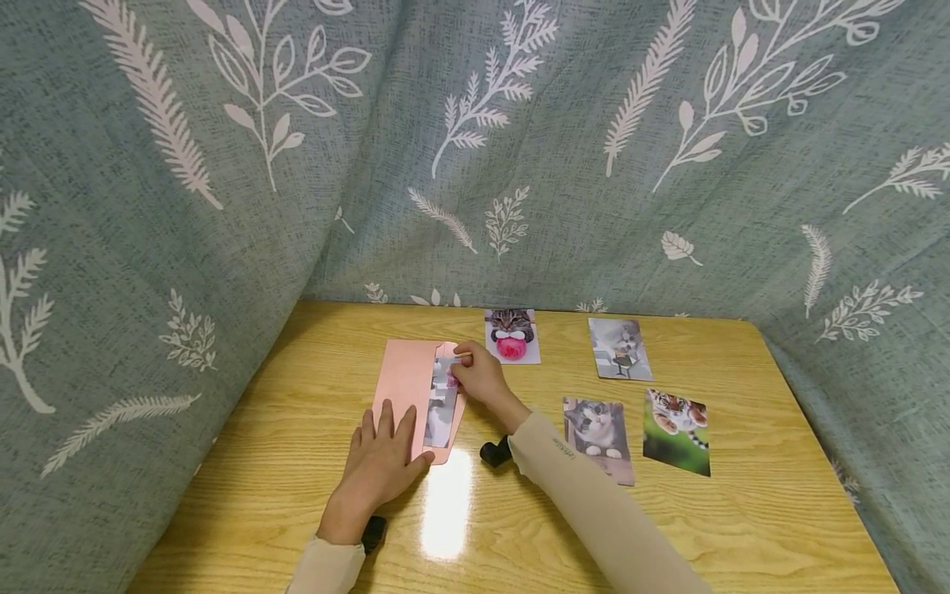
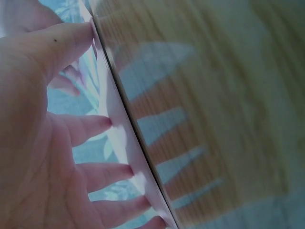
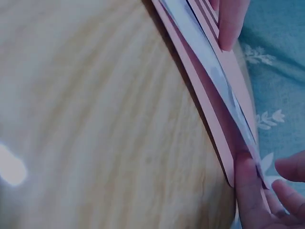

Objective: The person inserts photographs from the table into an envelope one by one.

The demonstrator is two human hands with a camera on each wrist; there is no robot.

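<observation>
A pink envelope (image 1: pixel 401 371) lies on the table under my left hand (image 1: pixel 382 458), whose spread fingers rest on it, the thumb near its lower edge. A photo card (image 1: pixel 440 417) with a grey and white picture sits partly inside the envelope, its right part showing over the flap. My right hand (image 1: pixel 482 375) pinches the card's outer edge near the top. In the right wrist view the card (image 3: pixel 209 67) stands slightly tilted between the envelope's pink layers (image 3: pixel 190 81). The left wrist view shows my left fingertips (image 2: pixel 121 169) touching the envelope.
Several photo cards lie to the right: a cat with a pink ball (image 1: pixel 512 337), a grey picture (image 1: pixel 620 350), a grey and white cat (image 1: pixel 597 441) and a tiger cub (image 1: pixel 677 433). A leaf-patterned curtain (image 1: pixel 475 148) surrounds the wooden table (image 1: pixel 282 429).
</observation>
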